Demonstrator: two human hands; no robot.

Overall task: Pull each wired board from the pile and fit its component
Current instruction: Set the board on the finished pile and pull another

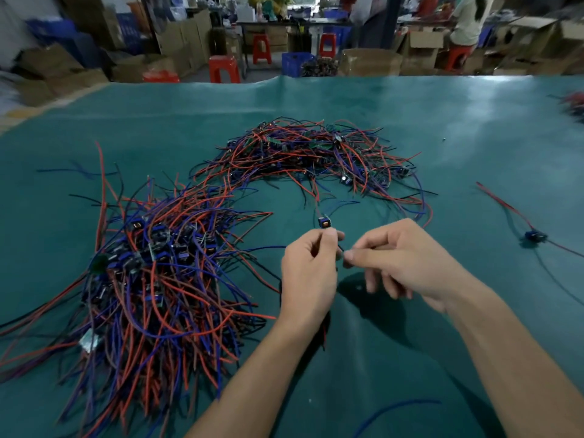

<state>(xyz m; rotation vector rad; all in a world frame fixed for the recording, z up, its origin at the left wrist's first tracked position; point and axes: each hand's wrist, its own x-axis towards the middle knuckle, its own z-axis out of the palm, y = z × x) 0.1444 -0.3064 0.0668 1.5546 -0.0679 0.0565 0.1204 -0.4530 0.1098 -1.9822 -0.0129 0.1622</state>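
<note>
Both hands meet over the tabletop (442,153): left hand (308,273) fingers pinch a wired board (324,223), right hand (407,257) fingers pinch its black wire (340,248); pile (148,273) at nine o'clock

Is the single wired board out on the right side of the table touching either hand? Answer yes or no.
No. The lone wired board lies on the green table, apart from both hands.

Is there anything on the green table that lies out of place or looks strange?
One wired board lies alone at the right, apart from both piles. A single loose blue wire lies near the front edge. Nothing looks damaged or spilled; the hands work normally.
</note>
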